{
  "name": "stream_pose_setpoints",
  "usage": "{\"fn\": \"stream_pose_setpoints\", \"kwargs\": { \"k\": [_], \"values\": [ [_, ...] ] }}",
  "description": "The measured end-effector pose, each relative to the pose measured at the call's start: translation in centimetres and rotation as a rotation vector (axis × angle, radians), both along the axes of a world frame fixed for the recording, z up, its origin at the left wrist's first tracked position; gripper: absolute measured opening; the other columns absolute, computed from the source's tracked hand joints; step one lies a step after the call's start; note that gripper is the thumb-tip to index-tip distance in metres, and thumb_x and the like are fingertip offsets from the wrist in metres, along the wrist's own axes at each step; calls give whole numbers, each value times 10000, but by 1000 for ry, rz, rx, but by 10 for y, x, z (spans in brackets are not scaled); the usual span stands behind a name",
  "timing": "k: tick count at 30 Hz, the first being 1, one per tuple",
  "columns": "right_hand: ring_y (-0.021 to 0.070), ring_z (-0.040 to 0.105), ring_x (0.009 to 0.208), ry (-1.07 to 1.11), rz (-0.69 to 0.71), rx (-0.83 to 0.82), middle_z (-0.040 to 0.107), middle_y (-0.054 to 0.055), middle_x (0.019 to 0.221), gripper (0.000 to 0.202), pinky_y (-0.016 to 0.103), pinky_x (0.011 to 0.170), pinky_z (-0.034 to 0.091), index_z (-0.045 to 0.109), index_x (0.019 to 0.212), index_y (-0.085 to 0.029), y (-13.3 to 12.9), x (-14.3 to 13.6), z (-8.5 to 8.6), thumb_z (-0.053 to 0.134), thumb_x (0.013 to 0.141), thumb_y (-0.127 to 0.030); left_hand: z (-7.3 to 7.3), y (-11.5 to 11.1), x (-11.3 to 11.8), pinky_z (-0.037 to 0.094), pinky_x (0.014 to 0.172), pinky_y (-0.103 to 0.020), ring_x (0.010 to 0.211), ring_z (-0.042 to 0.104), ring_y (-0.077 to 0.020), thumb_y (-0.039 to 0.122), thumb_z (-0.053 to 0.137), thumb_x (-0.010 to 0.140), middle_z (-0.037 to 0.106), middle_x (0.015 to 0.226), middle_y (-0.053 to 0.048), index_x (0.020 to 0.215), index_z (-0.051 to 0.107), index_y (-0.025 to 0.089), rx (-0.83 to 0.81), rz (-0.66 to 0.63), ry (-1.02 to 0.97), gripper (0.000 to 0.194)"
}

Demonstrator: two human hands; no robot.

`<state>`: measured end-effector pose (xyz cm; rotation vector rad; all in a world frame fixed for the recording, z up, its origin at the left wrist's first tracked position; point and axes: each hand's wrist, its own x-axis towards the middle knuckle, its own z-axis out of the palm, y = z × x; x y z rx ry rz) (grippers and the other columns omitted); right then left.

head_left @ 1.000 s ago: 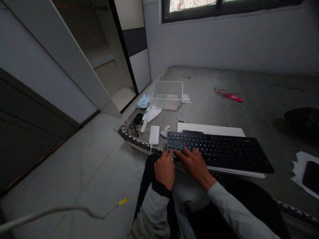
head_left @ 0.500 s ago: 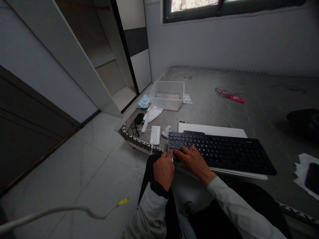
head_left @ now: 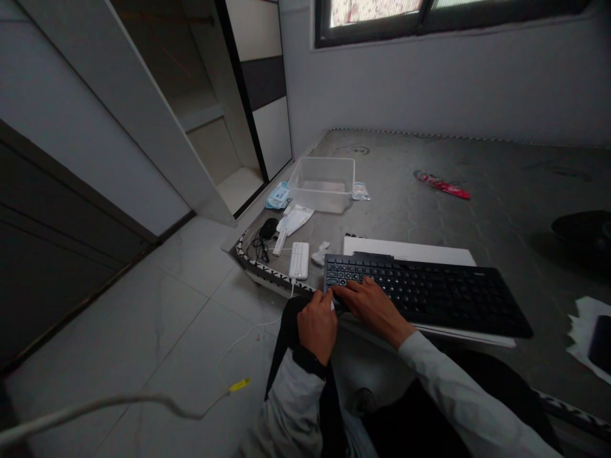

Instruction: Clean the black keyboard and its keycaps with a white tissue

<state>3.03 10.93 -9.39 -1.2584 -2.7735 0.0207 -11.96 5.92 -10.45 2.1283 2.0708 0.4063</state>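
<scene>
We are sitting at the near edge of a grey mattress [head_left: 429,210], and our hands are working at the left end of a black keyboard [head_left: 429,292]. The keyboard is lying on a white board [head_left: 405,249], which is showing behind it and along its near edge, and both are sitting close to the mattress's front edge, just above our lap.

Our left hand [head_left: 317,324] is curling at the keyboard's near left corner, fingers folded together; we cannot tell whether it is pinching anything. Our right hand [head_left: 375,305] is lying flat on the leftmost keys, fingers spread and holding nothing.

Just left of the keyboard a white power bank [head_left: 299,259] is lying near the mattress corner, its cable [head_left: 229,346] hanging over the edge and running down across the tiled floor [head_left: 157,331]. A crumpled scrap [head_left: 319,253] is sitting between the power bank and the keyboard. Farther back along the left edge, a black mouse [head_left: 268,227], a white tool [head_left: 289,224] and a clear tub [head_left: 322,183] are standing near one another.

To the right of the keyboard the mattress is lying bare up to some papers [head_left: 585,327] at the frame's edge. Behind the board, the surface is stretching open to a red wrapper [head_left: 442,186] well apart from us.
</scene>
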Motion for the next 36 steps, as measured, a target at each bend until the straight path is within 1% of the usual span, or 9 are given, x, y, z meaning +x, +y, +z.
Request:
{"fn": "stream_pose_setpoints", "kwargs": {
  "k": [8,16,19,21,23,25,28,31,36],
  "values": [
    [200,637,753,-38,1,-5,703,13,860,242,337,755,307,585,1116,-273,2,0,5,528,897,-187,2,0,1,481,598,-266,756,685,-165,161,526,868,691,1010,-8,1222,585,270,-3,8,-5,374],
    [197,654,717,-52,-18,-17,730,11,811,206,334,743,304,577,1074,-257,1,-6,9,514,896,-174,-12,-3,-9,482,663,-233,784,671,-143,256,471,930,700,907,-7,1212,610,269,71,-6,-114,314],
    [194,661,722,-5,-26,12,746,12,828,276,339,764,309,570,1147,-255,-2,0,8,506,896,-159,-13,-3,-13,480,658,-225,773,670,-140,262,470,933,701,898,-16,1206,616,274,80,-13,-114,310],
    [179,658,712,89,-96,63,760,17,855,296,336,770,314,571,1182,-241,-10,8,5,483,912,-157,-11,-3,-15,479,651,-226,762,670,-140,252,468,933,698,894,-21,1221,604,276,71,-42,-94,319],
    [161,644,676,202,-185,129,771,25,886,260,331,742,321,607,1143,-220,-24,18,0,465,930,-174,-10,-2,-17,480,644,-237,760,672,-146,246,466,933,695,902,-19,1242,582,278,57,-82,-57,332],
    [149,633,658,291,-218,172,777,28,907,231,329,722,330,637,1101,-208,-41,25,-7,484,929,-188,-8,-1,-19,475,621,-248,745,673,-151,242,454,936,692,909,-15,1268,553,283,39,-117,1,349],
    [134,637,665,402,-225,176,778,32,936,209,322,717,351,648,1077,-193,-68,28,-20,510,920,-180,-6,0,-20,460,590,-244,742,675,-150,233,453,934,688,923,-17,1299,514,285,13,-152,75,374],
    [131,660,704,505,-202,170,779,35,942,208,325,746,367,637,1079,-187,-90,22,-34,506,921,-154,-3,0,-16,458,592,-238,771,680,-152,221,499,908,685,951,-22,1320,486,271,-15,-160,106,415],
    [130,665,672,506,-180,101,779,22,895,209,334,724,361,637,1081,-202,-102,19,-48,513,920,-154,1,1,-9,461,579,-260,751,683,-166,235,478,912,677,962,-23,1311,487,265,-41,-126,159,401]
  ]
}}
